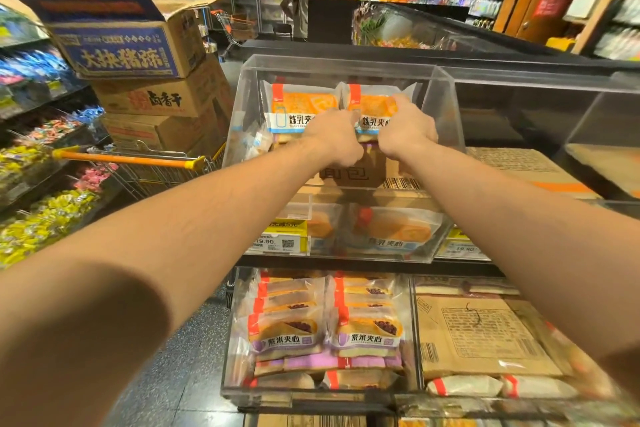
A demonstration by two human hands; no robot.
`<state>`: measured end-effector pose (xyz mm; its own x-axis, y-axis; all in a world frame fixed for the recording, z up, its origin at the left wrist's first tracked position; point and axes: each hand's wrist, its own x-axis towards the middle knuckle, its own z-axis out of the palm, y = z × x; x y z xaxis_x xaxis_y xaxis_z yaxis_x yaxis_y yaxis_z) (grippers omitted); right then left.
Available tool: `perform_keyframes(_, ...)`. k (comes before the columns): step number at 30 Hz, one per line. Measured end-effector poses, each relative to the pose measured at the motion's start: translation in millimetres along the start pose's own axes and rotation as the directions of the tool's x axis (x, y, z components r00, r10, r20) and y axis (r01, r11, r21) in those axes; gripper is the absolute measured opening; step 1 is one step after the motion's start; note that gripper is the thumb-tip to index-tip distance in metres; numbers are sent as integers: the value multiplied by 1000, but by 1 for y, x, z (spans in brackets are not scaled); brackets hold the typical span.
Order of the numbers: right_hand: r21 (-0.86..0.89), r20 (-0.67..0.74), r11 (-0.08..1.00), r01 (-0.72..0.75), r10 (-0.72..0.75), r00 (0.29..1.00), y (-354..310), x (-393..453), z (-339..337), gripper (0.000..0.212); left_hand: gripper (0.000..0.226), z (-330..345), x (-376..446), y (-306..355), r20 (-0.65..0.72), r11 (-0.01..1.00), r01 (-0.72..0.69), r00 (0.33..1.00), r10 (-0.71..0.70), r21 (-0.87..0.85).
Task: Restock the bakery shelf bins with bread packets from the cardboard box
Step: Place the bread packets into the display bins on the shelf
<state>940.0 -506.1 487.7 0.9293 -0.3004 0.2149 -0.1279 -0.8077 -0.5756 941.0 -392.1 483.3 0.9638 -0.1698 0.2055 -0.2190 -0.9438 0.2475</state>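
Two bare forearms reach from the bottom corners to the centre of the frame. The left hand point(334, 135) has its fingers curled around the lower edge of an orange bread packet point(300, 107). The right hand point(407, 128) pinches the top corner of a second orange packet point(372, 107) just beside the first. Both packets stand upright, side by side and touching, inside a clear plastic bin point(443, 94) at the centre of the frame. Behind and below the hands, inside the same bin, sits what looks like a cardboard box point(360, 175) with printed characters and a barcode, though the wrists hide much of it.

Lower in the frame, a second clear bin point(228, 340) holds rows of purple-labelled bread packets point(367, 333). To its right lies a flattened brown carton point(478, 336). Yellow price tags point(278, 239) sit on the shelf edge between the two bins.

At the left, a shopping trolley point(128, 159) with an orange handle carries stacked cardboard cartons point(138, 55). Shelves of wrapped sweets point(45, 211) fill the left edge. A person point(299, 0) stands at the top centre, before drink shelves.
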Motion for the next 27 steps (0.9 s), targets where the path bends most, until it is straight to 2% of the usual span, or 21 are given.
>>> perform_keyframes(4,-26,25,1000,15,-14,1000,2,-1,-4,74,68,-4,-6,-9,-35,1000,-15,999,15,-10)
perform_keyframes(10,10,37,998,55,-55,998,-1,-20,-22,51,55,-11,-26,-25,-107,998,-3,994,-4,-67)
perform_keyframes(13,-21,14,992,122,-122,992,-3,-40,-32,52,53,-15,-47,-25,-210,988,-40,978,8,-148)
perform_keyframes(16,-10,-17,975,222,-222,975,-1,-75,-42,54,48,-20,-79,-22,-366,976,-98,930,20,-195)
perform_keyframes(19,-9,-82,932,363,-363,928,7,-115,-46,51,40,-22,-124,-20,-489,974,-109,872,-3,-200)
perform_keyframes(22,-19,-134,840,542,-539,831,20,-160,-41,47,35,-16,-180,-19,-553,974,-82,832,-51,-213)
perform_keyframes(24,15,-130,770,638,-631,765,34,-193,-28,48,36,-4,-222,-21,-567,964,-36,814,-126,-265)
perform_keyframes(27,102,-87,716,691,-685,723,59,-249,2,48,34,33,-288,-27,-533,948,86,810,-245,-305)
